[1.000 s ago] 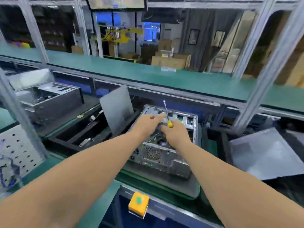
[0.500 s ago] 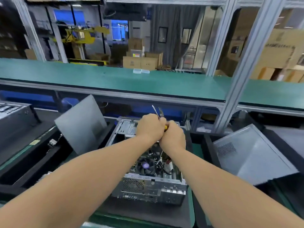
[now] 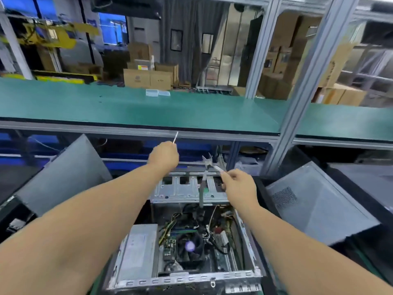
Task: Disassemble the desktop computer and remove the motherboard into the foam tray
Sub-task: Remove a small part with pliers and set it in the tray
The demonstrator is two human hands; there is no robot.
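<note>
The open desktop computer case (image 3: 185,252) lies near the middle of the bench (image 3: 127,107), its top side off and its insides showing. The motherboard (image 3: 170,245) sits inside the case, with the dark round cooler fan (image 3: 190,245) on it and the grey power supply (image 3: 138,250) just left of it. Both hands are raised above the far end of the case, well apart from each other. The left hand (image 3: 163,156) is curled round a thin screwdriver (image 3: 175,137), whose shaft pokes up and away. The right hand (image 3: 239,185) pinches a thin pale strip (image 3: 217,167) that meets a small metal tool (image 3: 207,161); what that tool is cannot be told through the blur. A grey side panel (image 3: 61,177) leans at the left, and another grey case (image 3: 319,205) lies at the right
</note>
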